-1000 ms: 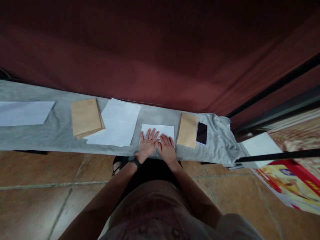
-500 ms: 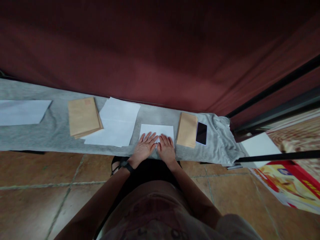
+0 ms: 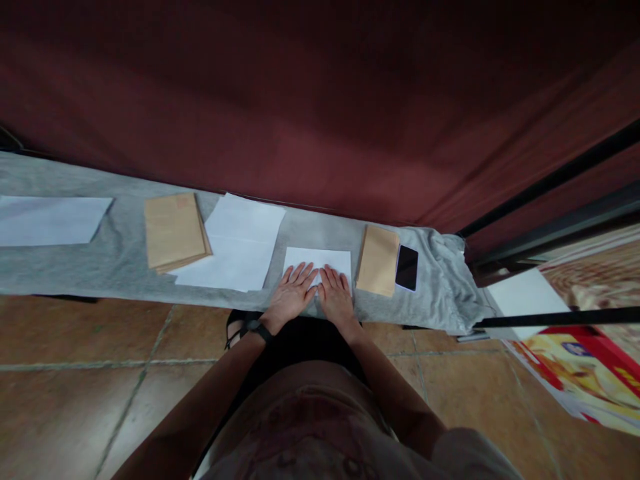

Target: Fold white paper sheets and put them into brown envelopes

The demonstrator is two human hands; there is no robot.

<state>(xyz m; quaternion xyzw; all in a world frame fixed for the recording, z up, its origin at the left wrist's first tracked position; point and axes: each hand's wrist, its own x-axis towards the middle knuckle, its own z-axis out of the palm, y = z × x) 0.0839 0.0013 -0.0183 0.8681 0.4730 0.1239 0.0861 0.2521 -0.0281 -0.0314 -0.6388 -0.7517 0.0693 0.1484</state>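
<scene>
A small white sheet of paper [image 3: 325, 256] lies in front of me on the grey cloth, its near edge partly covered by my hands. My left hand [image 3: 293, 293] rests on its left side with fingers stretched and slightly spread. On the right side, my right hand [image 3: 336, 293] lies flat, fingers extended, its thumb side close to the left hand. Both hands press palm down and neither grips anything. A stack of brown envelopes [image 3: 379, 260] sits just right of the paper. Larger white sheets [image 3: 245, 243] are to the left.
The grey cloth [image 3: 125, 270] covers a narrow table. Another pile of brown envelopes [image 3: 175, 230] overlaps the large sheets. White paper [image 3: 50, 220] lies far left. A phone [image 3: 407, 268] is beside the right envelopes. A dark red curtain [image 3: 300, 160] hangs behind; a colourful box [image 3: 585, 367] stands at right.
The whole view has shifted slightly, so things on the table sit a little further right. Both hands stay flat on the small paper, with hardly any movement against it.
</scene>
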